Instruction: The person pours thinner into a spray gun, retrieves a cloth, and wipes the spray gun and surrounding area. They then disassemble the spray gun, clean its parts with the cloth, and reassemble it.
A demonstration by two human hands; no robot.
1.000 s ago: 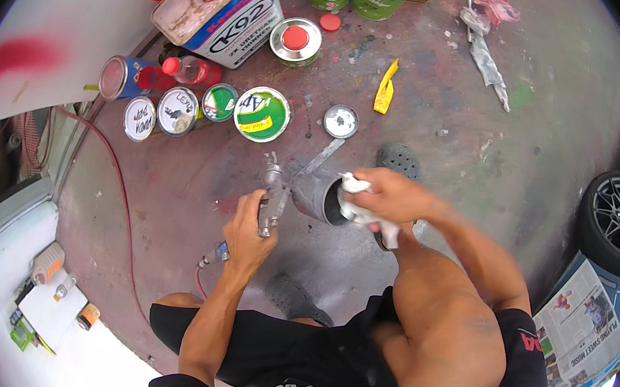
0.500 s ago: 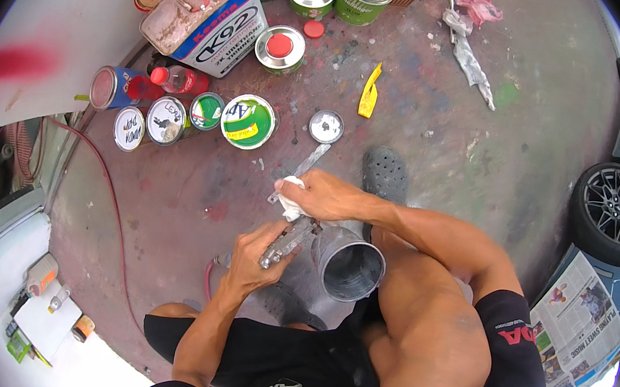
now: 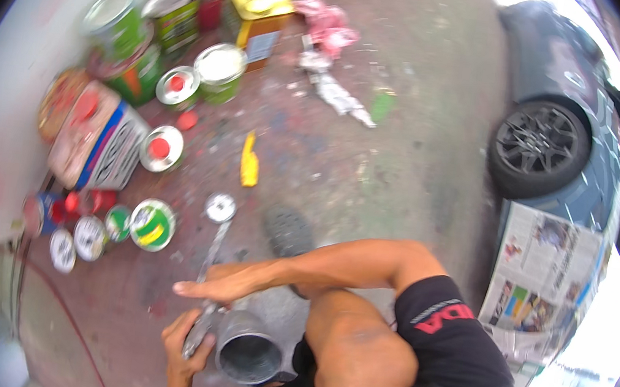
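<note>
My left hand is wrapped round the metal body of a spray gun. Beside it is the gun's grey cup, its mouth uncovered and the inside smeared grey. Across the top of the gun lies my right hand, thumb side toward the left. Its other fingers are mostly hidden and blurred, and no white cloth shows in it. A flat grey stirring strip runs on the floor from a small round tin to beneath the right hand.
Paint tins, including a green-labelled one, and a large thinner can stand along the left wall. A yellow strip, crumpled paper and pink cloth lie on the floor. At right stands a car with a dark wheel and newspaper.
The view has swung right and up, so the tins appear further left and lower. The white cloth in my right hand has gone from sight, and that hand has shifted over the gun.
</note>
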